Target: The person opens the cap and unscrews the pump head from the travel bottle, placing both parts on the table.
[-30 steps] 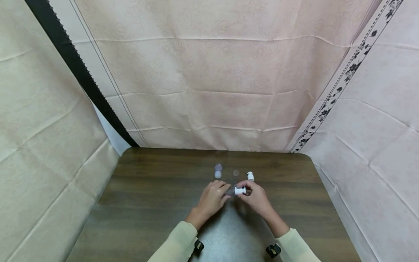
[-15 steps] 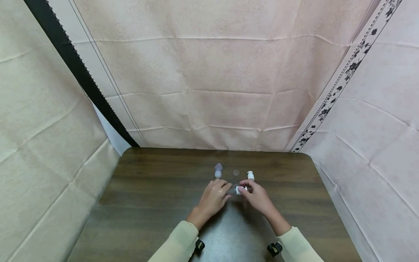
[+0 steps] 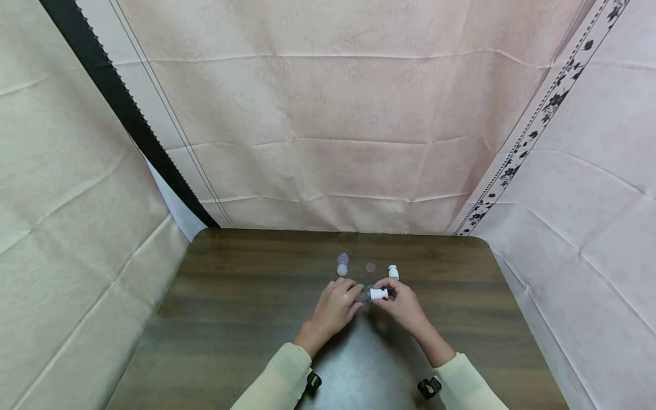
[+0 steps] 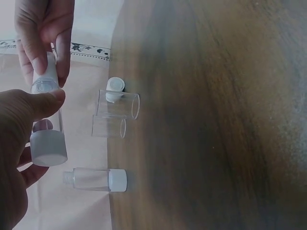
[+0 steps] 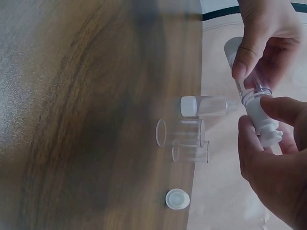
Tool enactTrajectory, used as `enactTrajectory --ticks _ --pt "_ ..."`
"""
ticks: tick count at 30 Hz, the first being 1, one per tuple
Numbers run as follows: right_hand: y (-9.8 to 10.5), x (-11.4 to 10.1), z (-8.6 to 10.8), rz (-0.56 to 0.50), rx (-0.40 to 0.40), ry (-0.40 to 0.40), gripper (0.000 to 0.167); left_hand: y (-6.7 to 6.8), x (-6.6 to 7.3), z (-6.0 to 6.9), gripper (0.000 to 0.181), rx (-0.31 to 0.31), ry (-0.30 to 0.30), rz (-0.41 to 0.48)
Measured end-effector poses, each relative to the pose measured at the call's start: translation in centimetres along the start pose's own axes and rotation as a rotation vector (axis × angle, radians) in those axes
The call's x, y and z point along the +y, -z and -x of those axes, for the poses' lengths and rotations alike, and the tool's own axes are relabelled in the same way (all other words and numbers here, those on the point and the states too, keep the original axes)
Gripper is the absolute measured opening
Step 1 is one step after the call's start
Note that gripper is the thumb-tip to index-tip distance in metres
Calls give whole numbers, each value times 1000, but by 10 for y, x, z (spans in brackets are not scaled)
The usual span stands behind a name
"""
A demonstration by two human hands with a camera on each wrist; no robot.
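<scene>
My left hand (image 3: 332, 307) grips a clear bottle with a white base (image 4: 48, 148), its thumb and fingers around the see-through body. At the bottle's neck sits a white pump top (image 5: 260, 117), pinched by the thumb and fingers of my right hand (image 3: 403, 307). Bottle and pump are in line, held tilted above the table. In the right wrist view, the pump's collar meets the clear neck, and its nozzle end points away from the bottle. How far the collar is threaded on, I cannot tell.
Beyond the hands on the wooden table (image 3: 230, 319) stand a second clear bottle with white base (image 5: 188, 106), a larger clear cap (image 5: 180, 132), a smaller clear cap (image 5: 191, 152) and another white pump top (image 3: 393, 272). Cloth curtains (image 3: 328, 142) hang behind the table's far edge.
The fingers of my right hand have shifted around the pump top; the thumb lay across it half a second ago and is now lower. My left hand keeps its hold on the bottle.
</scene>
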State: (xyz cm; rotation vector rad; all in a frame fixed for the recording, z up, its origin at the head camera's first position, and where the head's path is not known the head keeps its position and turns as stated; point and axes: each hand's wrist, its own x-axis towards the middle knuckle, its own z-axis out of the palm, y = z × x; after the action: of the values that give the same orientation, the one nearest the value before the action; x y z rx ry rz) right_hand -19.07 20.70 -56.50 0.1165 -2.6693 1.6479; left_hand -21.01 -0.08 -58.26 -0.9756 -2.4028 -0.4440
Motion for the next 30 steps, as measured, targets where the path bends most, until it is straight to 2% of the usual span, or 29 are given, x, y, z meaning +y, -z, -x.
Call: enactTrajectory --ticks 6,10,16,20,25,30 --pt "-3 1 1 -35 20 27 25 1 0 0 38 -31 28 15" --pt "-1 0 2 -72 11 12 30 1 0 1 37 -17 16 10" --pt "4 2 5 -22 -18 17 33 1 -1 1 38 7 -8 -34" --pt "7 5 4 -41 -43 -15 31 1 -1 1 39 1 -22 -68" --pt "5 7 3 -160 -86 -93 27 3 0 0 36 1 -63 -105" --pt "3 8 2 -177 -87 -129 18 2 0 0 30 1 -104 -142"
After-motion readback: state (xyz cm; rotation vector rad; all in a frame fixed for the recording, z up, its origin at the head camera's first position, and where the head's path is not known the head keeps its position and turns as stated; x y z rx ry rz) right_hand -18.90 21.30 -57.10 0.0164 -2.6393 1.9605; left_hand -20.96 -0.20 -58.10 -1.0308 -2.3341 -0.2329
